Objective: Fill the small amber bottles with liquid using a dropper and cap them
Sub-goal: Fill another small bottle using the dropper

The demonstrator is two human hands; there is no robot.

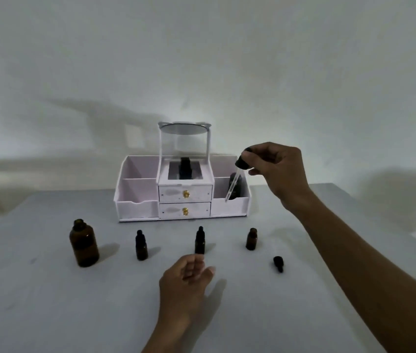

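The left small bottle (141, 247) and middle small bottle (199, 242) have caps on. The right small bottle (251, 239) looks open, w/ a loose cap (278, 263) lying near it. So, I judge, approx. one fill and one capping are left. The right hand (275, 169) pinches the dropper (240, 164) by its bulb, up near the organizer (135, 202). The left hand (189, 276) is relaxed, holds nothing, near the middle small bottle. Liquid levels in the dark glass: cannot tell.

dim, greyish light, soft shadows on wall (202, 59), slight blur, wide-angle bending at edges
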